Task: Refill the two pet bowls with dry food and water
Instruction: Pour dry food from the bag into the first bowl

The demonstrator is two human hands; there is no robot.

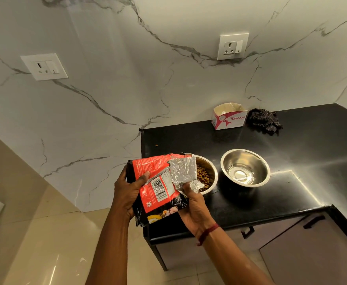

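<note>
- One head-worn view looks forward and steeply down at the counter (304, 145) from above its near-left corner.
- It is close: the left hand (127, 192) and right hand (195, 210) grip a bag (158, 194) mid-frame, over the counter's near-left corner.
- The lens is wide: the wall (127, 79) behind the counter fills the upper half, and the floor (45, 243) lies to its left.

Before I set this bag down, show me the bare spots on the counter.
Bare counter lies between the empty bowl and the tissue box, and everywhere right of that bowl. Crowded: the front-left corner, around the food bowl.
</note>
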